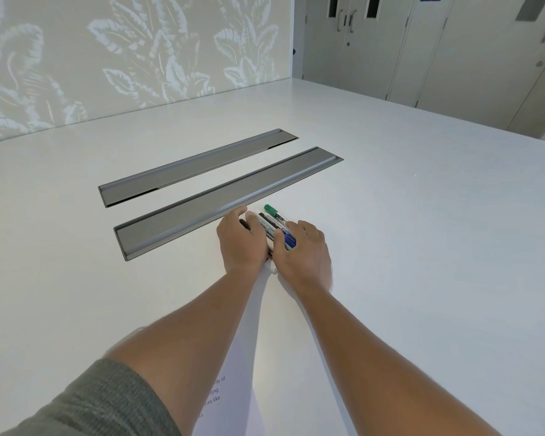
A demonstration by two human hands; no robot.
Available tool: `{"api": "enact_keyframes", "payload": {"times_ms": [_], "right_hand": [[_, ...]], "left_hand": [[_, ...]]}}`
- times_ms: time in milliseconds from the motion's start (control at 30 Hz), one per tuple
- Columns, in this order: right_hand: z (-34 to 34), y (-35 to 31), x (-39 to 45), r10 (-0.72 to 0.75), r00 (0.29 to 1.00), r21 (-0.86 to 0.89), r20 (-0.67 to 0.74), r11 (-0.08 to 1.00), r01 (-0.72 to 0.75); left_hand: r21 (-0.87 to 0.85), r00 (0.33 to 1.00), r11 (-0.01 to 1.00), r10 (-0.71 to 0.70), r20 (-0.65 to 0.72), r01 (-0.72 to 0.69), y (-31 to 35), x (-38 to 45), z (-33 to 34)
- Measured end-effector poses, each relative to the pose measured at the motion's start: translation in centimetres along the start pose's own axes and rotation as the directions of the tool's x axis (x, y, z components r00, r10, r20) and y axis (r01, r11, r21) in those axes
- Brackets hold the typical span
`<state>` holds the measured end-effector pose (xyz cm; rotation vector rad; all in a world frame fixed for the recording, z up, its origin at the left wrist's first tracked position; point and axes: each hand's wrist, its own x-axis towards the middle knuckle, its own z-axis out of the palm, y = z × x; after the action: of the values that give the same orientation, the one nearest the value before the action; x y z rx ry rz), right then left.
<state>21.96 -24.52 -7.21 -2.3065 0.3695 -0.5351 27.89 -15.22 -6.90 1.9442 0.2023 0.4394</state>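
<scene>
**Desk:** What do we see at the grip?

**Photo:** We see the left hand (241, 242) curled over the left side of the markers (274, 225). The right hand (306, 251) is cupped against their right side, thumb laid across the blue marker (290, 240). The two hands squeeze the bundle between them. The right fingertips are hidden, so we cannot tell how far they wrap.

**Desk:** How do we do this step well?

**Photo:** In our judgement, we press evenly from both sides so the round barrels do not roll apart, and we square their ends before any lift. A loose one could slip toward the grey channel (202, 206) just beside.

**Desk:** And the markers themselves?

**Photo:** We count a green marker (272, 211), capped and poking out at the far end, a black marker (265, 219) beside it, and the blue one under the thumb. The barrels are pale and carry print. They lie side by side on the white table (422, 247), over something white we cannot identify. A printed sheet (233, 388) lies under the forearms.
</scene>
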Motion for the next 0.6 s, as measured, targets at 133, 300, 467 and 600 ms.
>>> {"api": "enact_keyframes", "payload": {"times_ms": [133,300,467,600], "right_hand": [[-0.1,0.1,0.0,-0.004,1.000,0.012,0.004,1.000,0.004],[0.0,0.2,-0.1,0.001,1.000,0.032,0.006,0.999,-0.001],[-0.2,0.2,-0.2,0.000,1.000,0.036,0.009,0.999,-0.001],[-0.2,0.1,-0.2,-0.002,1.000,0.030,0.018,1.000,0.002]], "left_hand": [[0.031,1.000,0.999,0.024,0.012,-0.024,-0.1,-0.3,0.0],[0.067,0.998,0.996,0.054,0.011,-0.055,-0.3,-0.6,-0.3],[0.067,0.999,0.997,0.046,0.007,-0.046,-0.4,-1.0,-0.6],[0.075,0.999,0.996,0.053,0.012,-0.054,-0.3,-1.2,-0.8]]}}
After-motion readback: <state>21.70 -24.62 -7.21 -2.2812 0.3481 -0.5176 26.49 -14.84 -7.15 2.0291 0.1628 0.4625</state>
